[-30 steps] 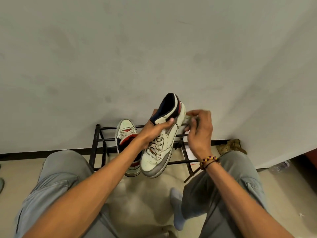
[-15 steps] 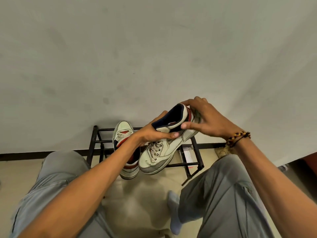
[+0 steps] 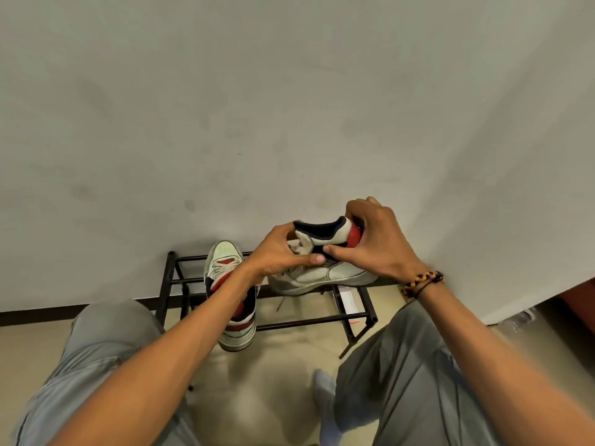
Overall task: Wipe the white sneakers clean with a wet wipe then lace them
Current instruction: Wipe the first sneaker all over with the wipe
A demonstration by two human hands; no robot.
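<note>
From the head view, both hands hold one sneaker (image 3: 325,268) up before the wall, above the shoe rack (image 3: 354,317). The left hand (image 3: 277,255) has its grip clamped on the tongue side; the right hand (image 3: 376,243) has its grip closed round the red heel. No wipe is visible, perhaps hidden under the fingers. To wipe well, steady the shoe with the left and rub the heel firmly. Count: two sneakers, the second sneaker (image 3: 231,297) on the rack; one rack.
</note>
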